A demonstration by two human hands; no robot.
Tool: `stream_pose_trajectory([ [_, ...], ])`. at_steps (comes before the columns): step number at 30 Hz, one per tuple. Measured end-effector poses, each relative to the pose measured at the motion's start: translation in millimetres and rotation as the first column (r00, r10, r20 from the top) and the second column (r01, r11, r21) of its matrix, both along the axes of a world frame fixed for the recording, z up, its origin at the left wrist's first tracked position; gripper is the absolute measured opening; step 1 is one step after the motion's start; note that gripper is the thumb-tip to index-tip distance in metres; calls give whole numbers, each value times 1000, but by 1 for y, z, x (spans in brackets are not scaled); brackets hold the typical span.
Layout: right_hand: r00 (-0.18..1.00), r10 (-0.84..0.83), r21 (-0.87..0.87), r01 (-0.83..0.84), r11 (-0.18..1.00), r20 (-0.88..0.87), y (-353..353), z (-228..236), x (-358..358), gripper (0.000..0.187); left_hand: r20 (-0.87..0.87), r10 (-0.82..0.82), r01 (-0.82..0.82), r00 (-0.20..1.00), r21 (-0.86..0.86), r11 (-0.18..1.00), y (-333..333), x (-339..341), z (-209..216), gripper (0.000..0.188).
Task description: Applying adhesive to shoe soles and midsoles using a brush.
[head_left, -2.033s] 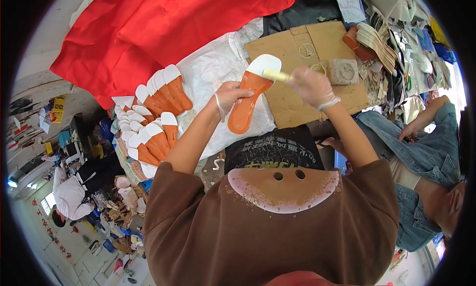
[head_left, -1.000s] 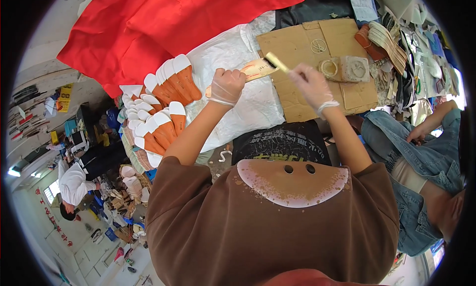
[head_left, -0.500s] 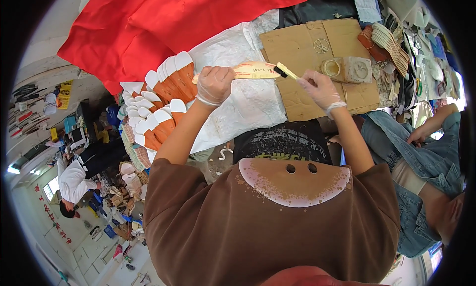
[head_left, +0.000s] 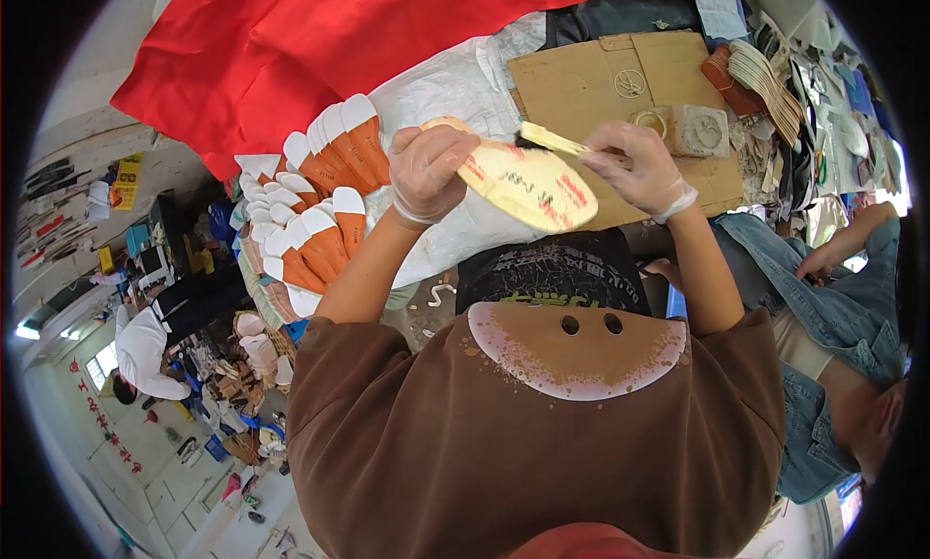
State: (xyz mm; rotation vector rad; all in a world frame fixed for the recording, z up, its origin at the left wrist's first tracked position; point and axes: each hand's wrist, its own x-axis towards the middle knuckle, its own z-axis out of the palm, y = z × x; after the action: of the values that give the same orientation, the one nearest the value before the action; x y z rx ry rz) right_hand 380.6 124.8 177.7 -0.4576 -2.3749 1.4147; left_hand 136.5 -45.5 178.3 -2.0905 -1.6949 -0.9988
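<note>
My left hand (head_left: 426,174), in a thin clear glove, is closed around one end of a cream-yellow shoe insole (head_left: 531,186). The insole is tilted, and its broad face bears red and dark markings. Also gloved, my right hand (head_left: 635,164) grips a brush by its pale yellow handle (head_left: 554,139). The brush head lies at the insole's far edge, its dark bristles mostly hidden. To the left of my left hand, overlapping rows of orange insoles with white ends (head_left: 347,150) lie on a white sheet (head_left: 441,89).
Beyond my right hand, a cardboard sheet (head_left: 572,79) carries a small round container (head_left: 651,123) beside a whitish block (head_left: 699,131). Red cloth (head_left: 368,36) covers the far left. Stacked strips (head_left: 763,79) lie at right. A person in denim (head_left: 833,307) sits close on my right.
The insole has turned from nearly edge-on to show its broad marked face, its free end swinging down toward me. The brush has shifted left along the insole's far edge.
</note>
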Motion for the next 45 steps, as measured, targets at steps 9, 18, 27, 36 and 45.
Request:
stream_pose_trajectory([
  [9, 998, -13, -130, 4, 991, -67, -2, -13, 37, 15, 147, 362, -298, 920, -337, 893, -39, -20, -64, 12],
  [18, 866, -422, -489, 499, 716, 267, -15, -68, 14, 19, 391, 917, -578, 82, -731, 363, -172, -115, -190, 46],
  [27, 914, -278, -312, 368, 876, 297, -17, -92, -26, 22, 830, 387, -669, -400, -554, 495, -198, -248, -167, 31],
  [36, 893, -197, -246, 314, 917, 406, -35, -96, -56, 25, 702, 707, -647, -85, -579, 497, -217, -315, -184, 33],
  [45, 877, -154, -269, 301, 915, 456, -59, -99, -81, 25, 458, 888, -518, -46, -771, 371, -220, -333, -202, 38],
])
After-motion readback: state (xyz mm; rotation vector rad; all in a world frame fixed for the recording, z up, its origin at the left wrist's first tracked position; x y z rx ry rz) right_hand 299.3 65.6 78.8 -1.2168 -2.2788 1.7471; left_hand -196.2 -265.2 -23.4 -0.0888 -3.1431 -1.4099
